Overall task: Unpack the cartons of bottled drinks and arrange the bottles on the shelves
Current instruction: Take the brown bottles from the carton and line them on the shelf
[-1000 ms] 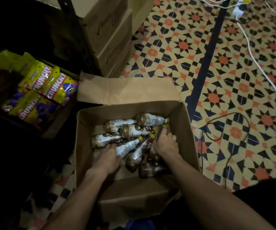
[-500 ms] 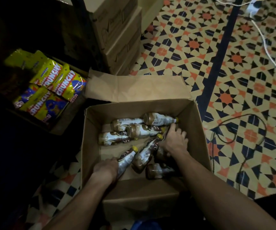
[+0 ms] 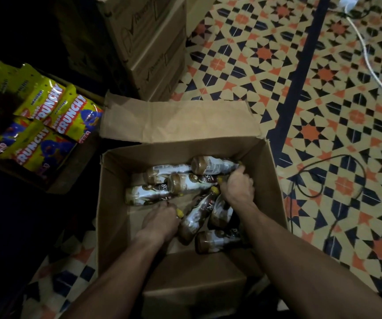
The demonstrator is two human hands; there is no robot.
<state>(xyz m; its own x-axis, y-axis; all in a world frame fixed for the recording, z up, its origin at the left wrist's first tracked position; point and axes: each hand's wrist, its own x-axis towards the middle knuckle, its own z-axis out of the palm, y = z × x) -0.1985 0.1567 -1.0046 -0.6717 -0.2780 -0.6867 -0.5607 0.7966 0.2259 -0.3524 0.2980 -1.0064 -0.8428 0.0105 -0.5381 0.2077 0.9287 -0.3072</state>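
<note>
Because the bottles (image 3: 185, 183) lie loose on their sides in a heap at the bottom of the open carton (image 3: 114, 203), at the centre of the head view, pulling one out could, I judge, set its neighbours rolling or drag a second bottle partway up and let it drop back. Smooth plastic gripped only at the neck may also slip, and the light is dim enough to make a poor hold likely. A black cable (image 3: 346, 155) loops on the tiled floor (image 3: 243, 65) just right of the carton, with a white cable (image 3: 367, 62) in the upper right; either could catch a foot on the way to the shelves, which I cannot make out in the dark upper left. Both forearms reach from the bottom edge down into the carton. The left hand (image 3: 161, 223), palm down at the carton's lower middle, has its fingers curled over a yellow-capped bottle (image 3: 180, 212), of which little but the cap shows. The right hand (image 3: 238, 188), farther up and right, near the carton wall, is clenched round the neck ends of the upper bottles; which one it grasps I cannot tell.
</note>
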